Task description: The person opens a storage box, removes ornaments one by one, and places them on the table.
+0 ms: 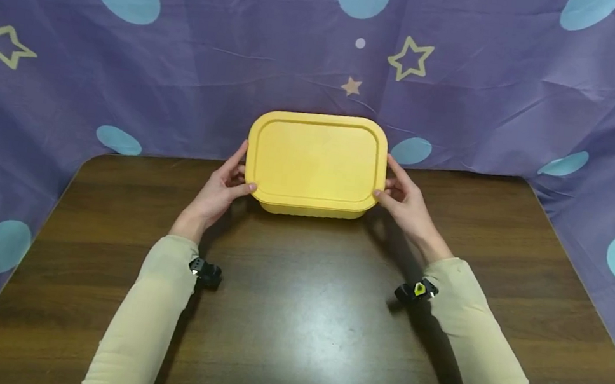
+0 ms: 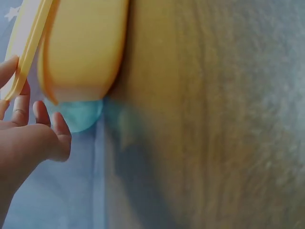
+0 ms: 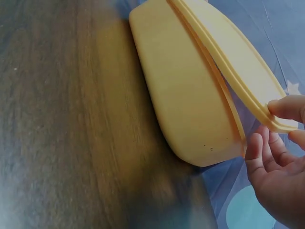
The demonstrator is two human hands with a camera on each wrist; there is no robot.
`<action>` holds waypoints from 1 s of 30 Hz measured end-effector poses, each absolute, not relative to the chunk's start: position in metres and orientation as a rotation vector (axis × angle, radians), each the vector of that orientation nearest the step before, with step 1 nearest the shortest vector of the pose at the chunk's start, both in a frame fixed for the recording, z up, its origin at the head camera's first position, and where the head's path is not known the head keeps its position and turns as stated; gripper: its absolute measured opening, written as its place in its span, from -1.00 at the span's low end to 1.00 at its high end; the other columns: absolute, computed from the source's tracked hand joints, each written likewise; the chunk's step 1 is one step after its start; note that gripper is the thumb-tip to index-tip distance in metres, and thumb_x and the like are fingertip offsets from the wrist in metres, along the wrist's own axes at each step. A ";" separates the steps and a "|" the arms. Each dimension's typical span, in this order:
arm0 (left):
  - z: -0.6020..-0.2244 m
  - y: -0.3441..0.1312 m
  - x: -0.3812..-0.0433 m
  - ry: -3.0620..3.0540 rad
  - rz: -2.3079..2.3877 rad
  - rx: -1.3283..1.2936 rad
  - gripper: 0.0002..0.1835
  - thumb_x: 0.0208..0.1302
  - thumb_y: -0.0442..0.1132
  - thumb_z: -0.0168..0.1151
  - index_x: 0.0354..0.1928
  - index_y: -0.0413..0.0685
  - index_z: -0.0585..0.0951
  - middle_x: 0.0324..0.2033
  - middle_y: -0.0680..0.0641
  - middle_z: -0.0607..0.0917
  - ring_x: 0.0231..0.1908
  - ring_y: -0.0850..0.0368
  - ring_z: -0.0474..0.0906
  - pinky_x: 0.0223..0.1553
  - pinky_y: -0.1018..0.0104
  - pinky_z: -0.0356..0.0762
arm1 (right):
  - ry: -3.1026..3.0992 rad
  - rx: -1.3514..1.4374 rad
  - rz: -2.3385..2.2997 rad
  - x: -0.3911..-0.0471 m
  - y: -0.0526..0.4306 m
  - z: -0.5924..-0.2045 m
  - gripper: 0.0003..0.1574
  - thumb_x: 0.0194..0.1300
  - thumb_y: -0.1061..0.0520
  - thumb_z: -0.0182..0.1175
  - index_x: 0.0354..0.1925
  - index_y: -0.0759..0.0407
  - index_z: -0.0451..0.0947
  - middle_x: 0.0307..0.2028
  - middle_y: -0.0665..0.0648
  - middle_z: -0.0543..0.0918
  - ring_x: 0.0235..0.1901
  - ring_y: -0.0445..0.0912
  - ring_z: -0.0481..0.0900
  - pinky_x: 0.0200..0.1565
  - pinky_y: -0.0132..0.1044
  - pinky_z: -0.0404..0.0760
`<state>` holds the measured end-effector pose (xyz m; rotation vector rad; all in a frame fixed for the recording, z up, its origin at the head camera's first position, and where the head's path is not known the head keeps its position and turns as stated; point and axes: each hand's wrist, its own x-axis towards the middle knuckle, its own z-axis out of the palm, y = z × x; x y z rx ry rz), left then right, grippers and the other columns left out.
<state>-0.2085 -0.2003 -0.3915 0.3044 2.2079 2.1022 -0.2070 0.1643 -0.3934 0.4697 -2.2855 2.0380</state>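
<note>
A yellow rectangular lid (image 1: 317, 160) with rounded corners is held between both hands, over a yellow box (image 1: 313, 212) on the table. In both wrist views a gap shows between the lid's edge and the box's rim. The left hand (image 1: 216, 197) pinches the lid's left end, thumb on top near the front corner. Opposite it, the right hand (image 1: 410, 212) pinches the right end, its thumb also on top. In the right wrist view, the lower fingers (image 3: 255, 152) of that hand are right by the box's end wall. The lid hides the box's inside.
The box stands near the back edge of a brown wood-grain table (image 1: 292, 318). Behind it hangs a purple curtain (image 1: 280, 41) with stars and blue spots, which also runs along both sides. A small black device sits at each wrist.
</note>
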 end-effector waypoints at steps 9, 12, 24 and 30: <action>-0.373 -0.190 -0.203 2.195 2.049 0.388 -0.05 0.18 -0.65 0.18 0.52 0.13 0.06 -0.25 0.01 0.60 -0.25 0.20 0.54 -0.17 0.42 0.53 | -2.201 0.496 2.245 -0.198 0.183 -0.397 -0.09 0.31 0.49 0.05 0.51 0.19 -0.05 -0.22 0.19 0.46 -0.38 -0.18 0.59 -0.28 -0.29 0.65; -0.371 -0.184 -0.205 2.152 2.057 0.385 -0.06 0.18 -0.65 0.18 0.52 0.10 0.08 -0.26 -0.01 0.60 -0.27 0.22 0.56 -0.19 0.40 0.55 | -2.158 0.459 2.366 -0.197 0.191 -0.397 -0.09 0.33 0.50 0.01 0.52 0.18 -0.08 -0.19 0.18 0.45 -0.35 -0.17 0.61 -0.25 -0.32 0.65; -0.371 -0.159 -0.221 2.022 2.035 0.350 -0.11 0.20 -0.59 0.21 0.50 0.09 0.13 -0.27 -0.06 0.61 -0.31 0.18 0.63 -0.15 0.20 0.58 | -2.323 0.390 2.245 -0.199 0.224 -0.383 -0.14 0.33 0.43 0.06 0.49 0.25 -0.03 -0.19 0.16 0.51 -0.32 -0.17 0.61 -0.22 -0.32 0.64; -0.370 -0.139 -0.225 1.994 2.024 0.315 -0.12 0.22 -0.58 0.20 0.50 0.09 0.11 -0.25 -0.08 0.60 -0.30 0.16 0.64 0.04 -0.08 0.47 | -2.387 0.315 2.198 -0.201 0.240 -0.381 -0.15 0.34 0.40 0.08 0.48 0.26 -0.03 -0.19 0.14 0.48 -0.33 -0.20 0.61 -0.25 -0.39 0.62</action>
